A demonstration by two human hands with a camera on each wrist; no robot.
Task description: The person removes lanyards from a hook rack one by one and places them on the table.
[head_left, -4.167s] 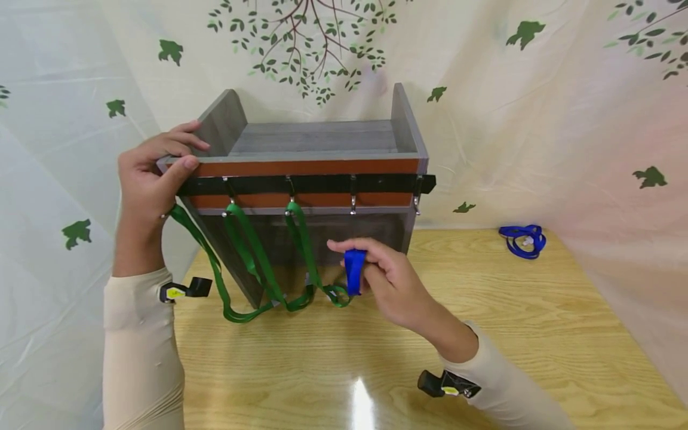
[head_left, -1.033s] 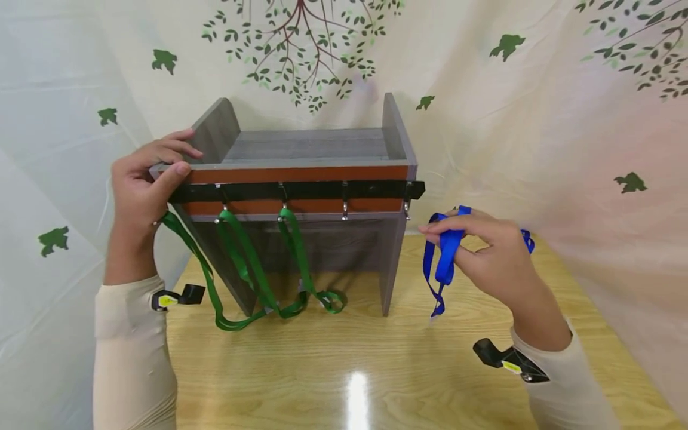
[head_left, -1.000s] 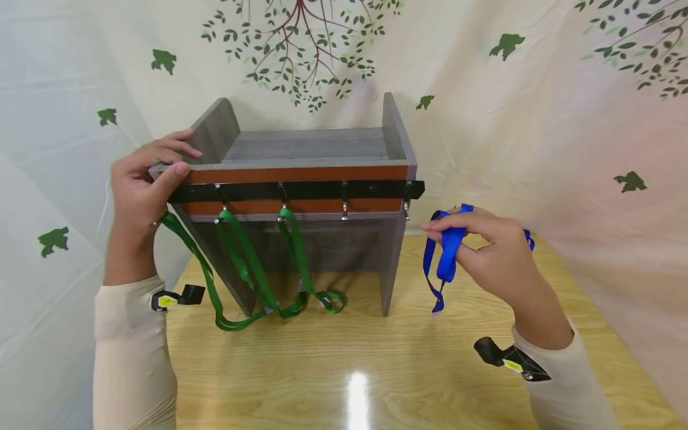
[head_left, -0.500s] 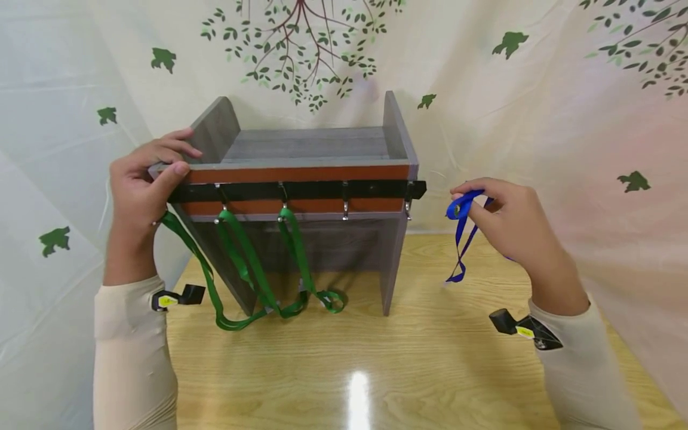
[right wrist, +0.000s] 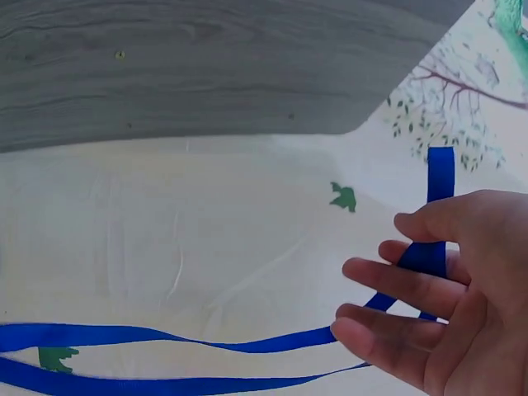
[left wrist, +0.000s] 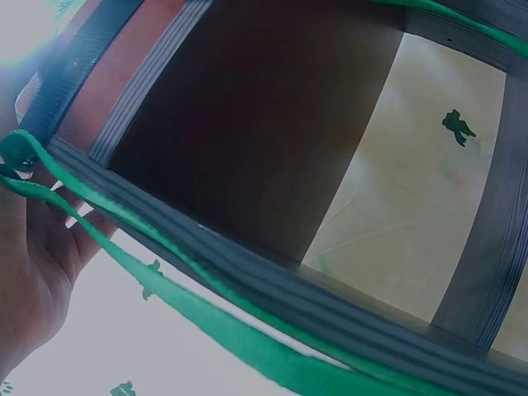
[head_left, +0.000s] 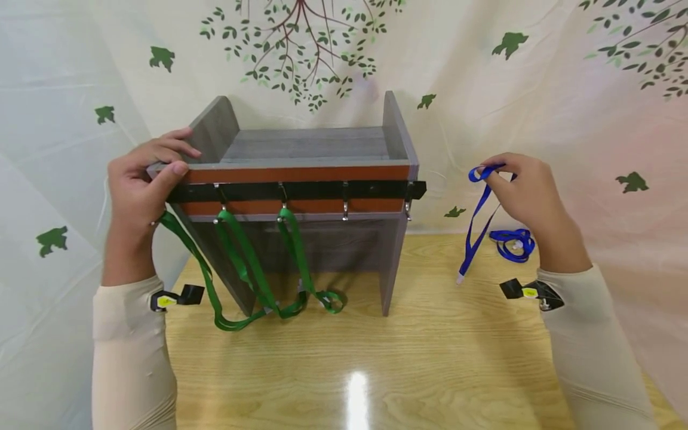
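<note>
My left hand [head_left: 147,179] grips the upper left corner of a grey wooden shelf [head_left: 317,146], thumb on its front edge, fingers over its side panel. My right hand [head_left: 529,188], raised to the right of the shelf, holds a blue lanyard [head_left: 473,236]; the strap loops over its fingers and hangs down to a pale clip end above the table. In the right wrist view the blue strap [right wrist: 441,177] passes between thumb and fingers. Green lanyards [head_left: 249,257] hang from the left hooks of a black hook rail [head_left: 317,191]. The two right hooks [head_left: 346,209] hold no lanyard.
A coiled blue lanyard [head_left: 513,245] lies on the wooden table [head_left: 430,358] near the back wall, behind the hanging one. The green straps' lower ends [head_left: 333,301] rest on the table before the shelf. A leaf-printed sheet [head_left: 473,77] stands behind.
My right hand has moved right and up, away from the shelf, and the bunched blue lanyard now hangs longer and straighter. The coiled lanyard is uncovered again. My left hand stays on the shelf.
</note>
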